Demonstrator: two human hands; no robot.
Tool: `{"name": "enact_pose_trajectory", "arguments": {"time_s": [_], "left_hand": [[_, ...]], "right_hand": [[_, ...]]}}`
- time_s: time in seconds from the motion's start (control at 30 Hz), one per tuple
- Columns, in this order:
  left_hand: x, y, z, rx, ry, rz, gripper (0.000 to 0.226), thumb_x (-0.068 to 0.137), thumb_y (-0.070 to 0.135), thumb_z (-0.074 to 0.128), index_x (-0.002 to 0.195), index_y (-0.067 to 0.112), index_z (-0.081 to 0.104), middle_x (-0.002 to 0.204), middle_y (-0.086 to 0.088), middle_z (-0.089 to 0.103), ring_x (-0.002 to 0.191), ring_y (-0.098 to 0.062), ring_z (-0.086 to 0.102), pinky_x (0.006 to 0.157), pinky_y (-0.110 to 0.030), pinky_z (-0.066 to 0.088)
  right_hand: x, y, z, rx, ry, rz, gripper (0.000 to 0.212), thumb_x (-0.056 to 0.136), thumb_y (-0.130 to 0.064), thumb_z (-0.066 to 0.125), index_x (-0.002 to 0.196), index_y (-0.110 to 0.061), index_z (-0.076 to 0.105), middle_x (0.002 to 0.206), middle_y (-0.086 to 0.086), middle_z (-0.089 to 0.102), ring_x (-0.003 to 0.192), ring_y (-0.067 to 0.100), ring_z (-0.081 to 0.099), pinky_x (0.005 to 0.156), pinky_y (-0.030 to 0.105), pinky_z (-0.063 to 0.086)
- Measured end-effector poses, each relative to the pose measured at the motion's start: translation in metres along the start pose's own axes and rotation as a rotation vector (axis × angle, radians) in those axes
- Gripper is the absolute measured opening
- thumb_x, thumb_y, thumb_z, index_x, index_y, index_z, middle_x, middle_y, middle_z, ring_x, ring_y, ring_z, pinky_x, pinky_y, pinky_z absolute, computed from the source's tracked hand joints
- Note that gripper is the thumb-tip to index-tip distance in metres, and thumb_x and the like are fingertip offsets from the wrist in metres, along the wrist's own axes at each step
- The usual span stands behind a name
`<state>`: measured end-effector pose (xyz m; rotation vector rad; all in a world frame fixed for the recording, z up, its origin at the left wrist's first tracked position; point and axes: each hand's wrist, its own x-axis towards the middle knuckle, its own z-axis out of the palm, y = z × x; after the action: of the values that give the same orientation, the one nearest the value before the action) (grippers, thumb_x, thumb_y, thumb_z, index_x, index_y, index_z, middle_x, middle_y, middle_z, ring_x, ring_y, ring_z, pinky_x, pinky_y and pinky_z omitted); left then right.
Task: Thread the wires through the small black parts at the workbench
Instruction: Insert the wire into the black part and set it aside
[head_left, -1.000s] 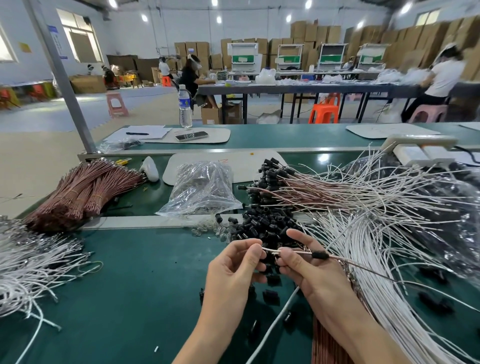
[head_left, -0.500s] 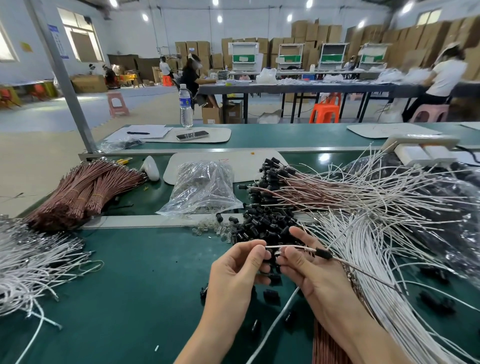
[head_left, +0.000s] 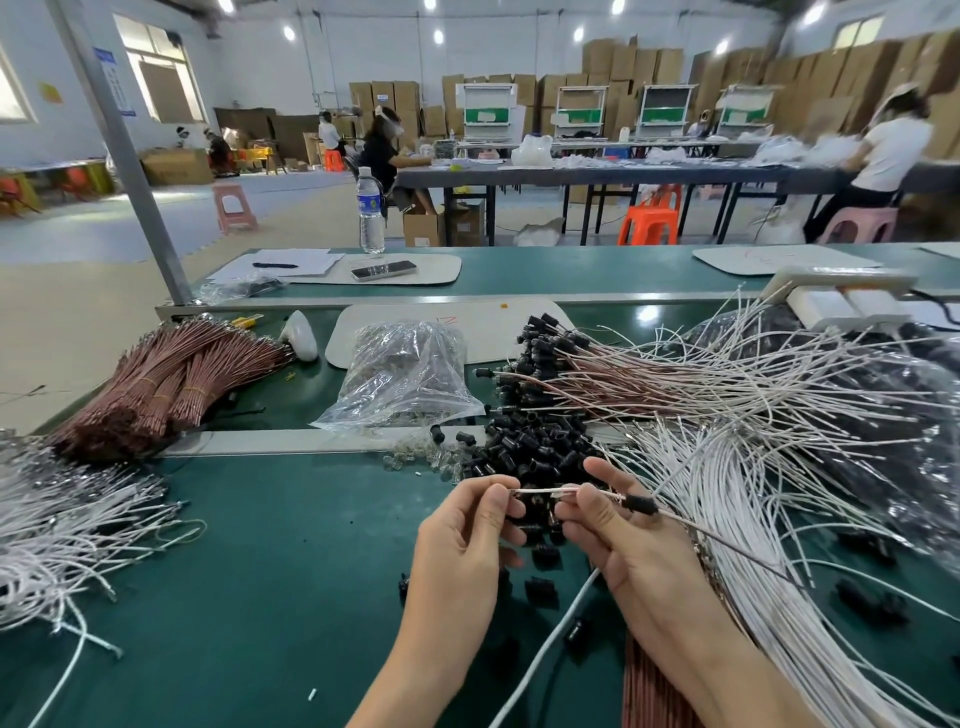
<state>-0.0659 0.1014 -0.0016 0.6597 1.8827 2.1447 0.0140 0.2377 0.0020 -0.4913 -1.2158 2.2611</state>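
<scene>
Centrally, left hand (head_left: 467, 540) and right hand (head_left: 628, 551) pinching wire (head_left: 540, 490), clear bag (head_left: 415, 395) holding small pieces (head_left: 395, 358).

Bright overhead ceiling lamps (head_left: 438, 35) — glare on the green workbench (head_left: 649, 314); edges bend, right side blurs.

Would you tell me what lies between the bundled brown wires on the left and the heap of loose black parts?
A clear plastic bag sits between the bundled brown wires and the heap of black parts, seen in the head view.
</scene>
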Motion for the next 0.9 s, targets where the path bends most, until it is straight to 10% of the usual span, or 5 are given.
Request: {"name": "enact_pose_trajectory", "arguments": {"time_s": [0.27, 0.9], "left_hand": [[0.0006, 0.0006, -0.0033, 0.044, 0.112, 0.029, 0.018, 0.103, 0.023, 0.056, 0.096, 0.026, 0.072, 0.082, 0.001, 0.072, 0.064, -0.013, 0.064, 0.062, -0.042, 0.058], [0.0017, 0.0059, -0.0073, 0.060, 0.148, 0.064, 0.021, 0.105, 0.019, 0.051, 0.096, 0.023, 0.069, 0.080, 0.002, 0.070, 0.061, -0.011, 0.061, 0.059, -0.026, 0.056]], "right_hand": [[-0.0024, 0.0004, 0.0036, -0.013, -0.033, 0.041, 0.060, 0.064, -0.031, 0.083, 0.116, -0.006, 0.067, 0.102, 0.026, 0.075, 0.088, 0.031, 0.077, 0.065, 0.024, 0.061], [-0.0024, -0.0048, 0.0049, -0.029, -0.001, 0.011, 0.039, 0.076, -0.045, 0.069, 0.095, -0.014, 0.081, 0.104, 0.022, 0.076, 0.090, 0.027, 0.077, 0.066, 0.022, 0.061]]}}
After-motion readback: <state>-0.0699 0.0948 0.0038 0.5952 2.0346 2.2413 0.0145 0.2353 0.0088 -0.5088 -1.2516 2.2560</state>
